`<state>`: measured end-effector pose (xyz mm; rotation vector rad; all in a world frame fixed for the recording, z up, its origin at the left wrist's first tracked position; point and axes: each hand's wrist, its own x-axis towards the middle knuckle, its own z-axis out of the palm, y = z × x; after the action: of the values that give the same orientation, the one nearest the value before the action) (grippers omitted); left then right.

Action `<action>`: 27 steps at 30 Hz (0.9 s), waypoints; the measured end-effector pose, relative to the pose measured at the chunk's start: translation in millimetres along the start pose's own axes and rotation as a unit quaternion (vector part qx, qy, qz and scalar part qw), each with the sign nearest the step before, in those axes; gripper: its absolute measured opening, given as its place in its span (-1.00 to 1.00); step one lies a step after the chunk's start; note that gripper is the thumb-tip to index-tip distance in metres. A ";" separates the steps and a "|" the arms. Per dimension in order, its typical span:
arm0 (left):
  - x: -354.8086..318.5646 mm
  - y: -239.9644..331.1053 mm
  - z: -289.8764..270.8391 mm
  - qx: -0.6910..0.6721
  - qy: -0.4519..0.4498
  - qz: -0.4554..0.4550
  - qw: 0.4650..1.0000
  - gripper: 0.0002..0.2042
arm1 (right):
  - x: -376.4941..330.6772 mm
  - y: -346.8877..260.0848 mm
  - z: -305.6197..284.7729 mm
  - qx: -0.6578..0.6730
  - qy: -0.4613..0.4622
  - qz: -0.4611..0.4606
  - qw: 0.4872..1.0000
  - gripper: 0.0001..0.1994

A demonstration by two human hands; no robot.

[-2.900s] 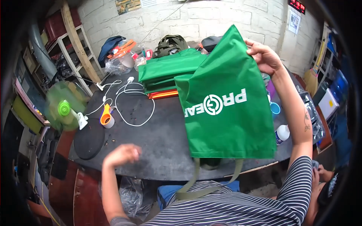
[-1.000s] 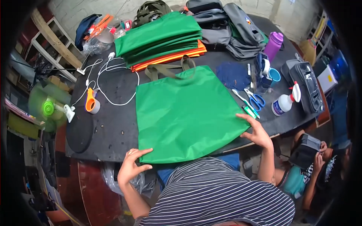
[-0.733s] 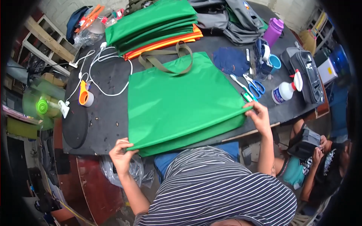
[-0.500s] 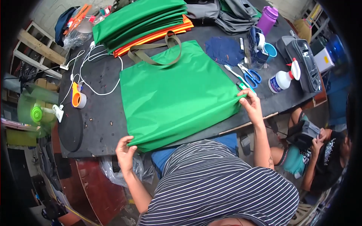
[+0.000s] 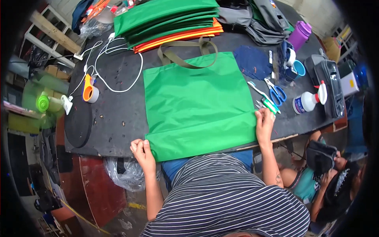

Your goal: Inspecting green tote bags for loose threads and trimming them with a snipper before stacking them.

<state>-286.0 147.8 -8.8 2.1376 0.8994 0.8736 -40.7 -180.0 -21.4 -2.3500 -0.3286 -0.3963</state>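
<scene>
A green fabric tote bag (image 5: pixel 197 94) lies flat on the dark table, its olive straps (image 5: pixel 179 59) at the far end. A crease runs across its near part, and the near edge reaches the table's front, by my lap. My left hand (image 5: pixel 144 157) is closed on the bag's near left side, thumb and fingers pinching the cloth. On the right side, my right hand (image 5: pixel 265 125) grips the edge close to the crease. Beyond it lie blue-handled scissors (image 5: pixel 277 94), a toothbrush (image 5: pixel 258 90) and a green-and-white tool (image 5: pixel 271 105) I cannot make out.
Stacked green bags (image 5: pixel 169 23) lie over orange ones (image 5: pixel 181 35) at the back. Left are a white cable (image 5: pixel 118 91), a tape dispenser (image 5: pixel 90 94) and a small fan (image 5: pixel 42 103). A spray bottle (image 5: pixel 306 102) stands right; a person (image 5: pixel 335 181) sits below, holding a dark bag.
The bag has turned to lie squarer to the table's front edge, its near part now flatter. My right hand has come nearer to me along the bag's side. The view has shifted slightly.
</scene>
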 end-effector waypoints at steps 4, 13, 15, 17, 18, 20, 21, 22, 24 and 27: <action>5.6 3.8 2.0 0.214 -0.058 0.010 0.975 -0.73 | 0.7 -6.5 1.1 -0.071 -0.009 -0.040 0.997 -0.87; 10.9 62.4 3.4 0.137 -0.012 0.152 0.979 -0.72 | 2.8 -29.8 -14.1 -0.079 -0.002 -0.081 0.994 -0.82; 6.4 85.0 10.2 0.161 -0.140 0.241 0.947 -0.57 | -0.5 -59.8 -18.4 -0.062 -0.007 -0.162 0.985 -0.67; -4.2 80.9 35.9 0.248 -0.214 0.237 0.915 -0.43 | -8.9 -88.7 -9.4 -0.095 -0.129 -0.211 0.964 -0.40; -8.0 65.0 50.8 0.291 -0.239 0.233 0.896 -0.40 | -14.8 -97.9 -1.7 -0.134 -0.179 -0.230 0.947 -0.38; -6.0 66.5 58.2 0.272 -0.265 0.225 0.897 -0.39 | -27.2 -81.7 15.4 -0.197 -0.265 -0.227 0.916 -0.34; -5.2 68.3 59.8 0.263 -0.286 0.202 0.899 -0.39 | -28.2 -80.4 15.8 -0.198 -0.263 -0.226 0.917 -0.34; -1.8 71.8 55.7 0.245 -0.285 0.204 0.904 -0.42 | -28.6 -80.3 16.9 -0.201 -0.265 -0.218 0.917 -0.34; 10.7 73.2 52.7 0.181 -0.269 0.195 0.926 -0.46 | -29.5 -86.8 17.7 -0.202 -0.289 -0.185 0.917 -0.33; 50.0 102.8 51.3 0.092 -0.210 0.247 0.942 -0.58 | -31.0 -112.4 17.6 -0.134 -0.263 -0.253 0.921 -0.33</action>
<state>-184.3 114.4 56.3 2.6324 0.2328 0.5296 -104.5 -91.8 24.2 -2.5936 -1.2227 -0.0288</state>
